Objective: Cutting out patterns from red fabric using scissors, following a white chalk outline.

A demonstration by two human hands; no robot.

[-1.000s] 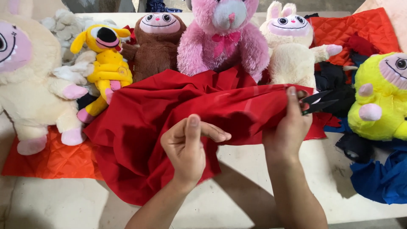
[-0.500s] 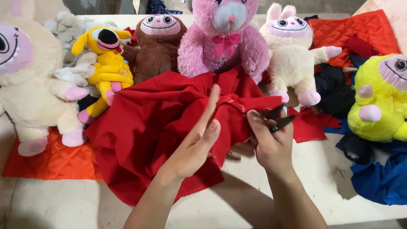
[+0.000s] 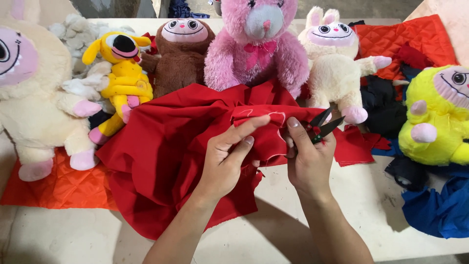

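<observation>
The fingers [image 3: 244, 131] of the left hand [image 3: 225, 164] lie stretched over a fold of the red cloth [image 3: 171, 161], index extended along a faint chalk line, thumb tucked beneath, so the fold is pinched flat rather than gripped hard. The right hand [image 3: 309, 164] is curled shut around a pair of small snips [image 3: 322, 124], whose dark blades stand open and point to the far right, just off the cloth's edge.

The cloth lies in the middle of the table [image 3: 312, 230], bunched toward the far side and spilling to the near left over an orange quilted mat [image 3: 58, 188].

The main risk, as I judge it, is closeness: the left fingertips sit just beside the right thumb and near the blades, so a hurried cut along the marked line could nick a finger. A loose pinch could also let the fold slip, and the cut would then wander off the chalk (the line is thin and hard to follow among the creases). Cutting through a doubled layer by accident seems possible too, since the fabric is heaped.

Outward, soft toys crowd the far edge: a pink bear [image 3: 256, 44] touching the cloth, a brown plush [image 3: 181, 54], a yellow toy [image 3: 122, 83], a cream rabbit [image 3: 337, 68], a large cream plush [image 3: 34, 98] at left and a yellow-green plush [image 3: 439, 117] at right. A red scrap [image 3: 354, 146] lies just right of the snips, blue fabric [image 3: 435, 210] at near right.
</observation>
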